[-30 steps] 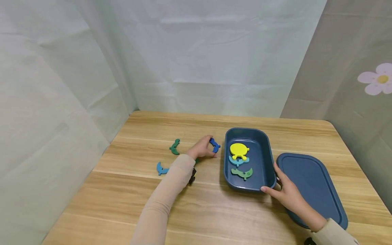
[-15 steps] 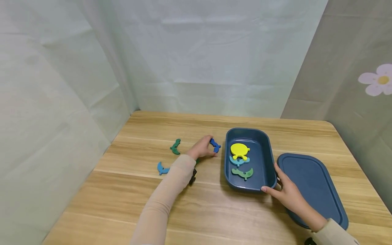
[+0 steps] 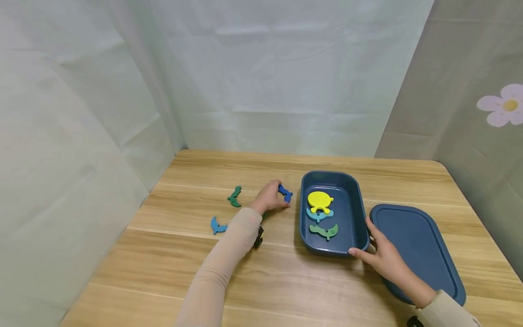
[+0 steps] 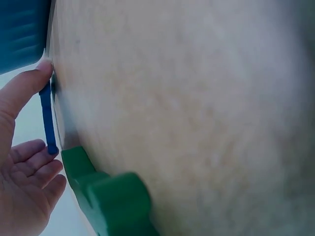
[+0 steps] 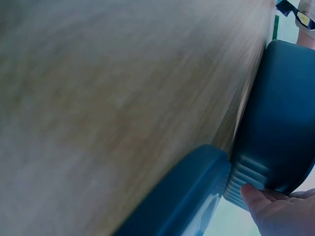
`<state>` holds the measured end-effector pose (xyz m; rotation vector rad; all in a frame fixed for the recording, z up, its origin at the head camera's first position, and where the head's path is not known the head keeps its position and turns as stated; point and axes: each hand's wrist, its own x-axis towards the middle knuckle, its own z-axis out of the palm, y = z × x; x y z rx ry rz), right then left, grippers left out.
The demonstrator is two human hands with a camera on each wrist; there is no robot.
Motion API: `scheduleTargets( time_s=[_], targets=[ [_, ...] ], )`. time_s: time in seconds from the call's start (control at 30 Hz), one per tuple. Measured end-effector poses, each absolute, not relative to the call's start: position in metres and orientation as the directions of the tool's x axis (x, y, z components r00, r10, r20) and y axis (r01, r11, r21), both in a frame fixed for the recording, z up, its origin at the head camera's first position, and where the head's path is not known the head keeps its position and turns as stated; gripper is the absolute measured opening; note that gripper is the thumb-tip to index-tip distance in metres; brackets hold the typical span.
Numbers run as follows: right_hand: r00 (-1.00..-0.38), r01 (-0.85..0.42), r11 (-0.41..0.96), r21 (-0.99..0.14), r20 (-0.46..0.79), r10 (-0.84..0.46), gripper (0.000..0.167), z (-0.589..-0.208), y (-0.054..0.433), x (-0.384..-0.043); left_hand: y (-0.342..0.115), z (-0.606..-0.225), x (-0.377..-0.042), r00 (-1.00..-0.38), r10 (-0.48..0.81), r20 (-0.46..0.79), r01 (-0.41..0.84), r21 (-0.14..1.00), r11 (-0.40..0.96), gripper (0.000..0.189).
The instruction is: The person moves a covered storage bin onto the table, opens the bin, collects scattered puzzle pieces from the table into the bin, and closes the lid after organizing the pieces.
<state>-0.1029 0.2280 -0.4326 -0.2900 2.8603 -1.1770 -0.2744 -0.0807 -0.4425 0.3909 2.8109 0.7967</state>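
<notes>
While the right hand (image 3: 384, 261) grips the box (image 3: 348, 218) by its near right corner, the head view has the left hand (image 3: 269, 197) at the blue piece (image 3: 288, 195), toward the table's (image 3: 261, 281) far edge. In the left wrist view, thumb and fingers pinch its ends; picking up seems the step, next calling for a steady lift. In the right wrist view, the thumb presses the box's wall.

In head view, looks forward and down across light-brown rectangular wood-grain table (image 3: 265, 286). In wrist views, close, low, sideways-tilted; all share dark-blue rounded-rectangular plastic box (image 5: 283, 115).
</notes>
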Motion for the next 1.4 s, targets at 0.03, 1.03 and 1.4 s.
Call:
scheduleTargets(
  time_s=[0.03, 1.03, 1.4],
  targets=[
    [-0.982, -0.159, 0.695, -0.701, 0.039, -0.186, 0.1, -0.433, 0.228, -0.103, -0.081, -0.442, -0.275, -0.948, 0.301, -0.109, 0.199, 0.536, 0.82, 0.084],
    [-0.981, -0.165, 0.695, -0.7, 0.046, -0.188, 0.101, -0.435, 0.227, -0.105, -0.075, -0.433, -0.272, -0.958, 0.288, -0.013, 0.241, 0.51, 0.826, 0.087],
    [-0.981, -0.161, 0.688, -0.707, 0.039, -0.189, 0.1, -0.438, 0.228, -0.103, -0.065, -0.427, -0.267, -0.966, 0.257, 0.025, 0.231, 0.528, 0.817, 0.085]
  ],
)
